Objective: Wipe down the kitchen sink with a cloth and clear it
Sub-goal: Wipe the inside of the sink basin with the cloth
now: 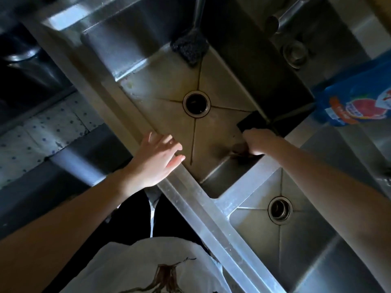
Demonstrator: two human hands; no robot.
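A stainless double sink fills the view; the larger basin (220, 85) has a round drain (196, 104) in its middle. My right hand (257, 142) is down inside that basin at its near right corner, shut on a dark cloth (250, 121) that is pressed against the basin wall. My left hand (157, 159) rests flat on the sink's front rim (190, 199), fingers apart, holding nothing. A dark scrubbing pad (189, 48) lies at the basin's far edge.
The smaller basin (300, 246) with its own drain (280, 209) lies to the right. A blue detergent pouch (359, 98) sits on the far right ledge. A tap (285, 16) stands at the back. Dotted floor tiles show at the left.
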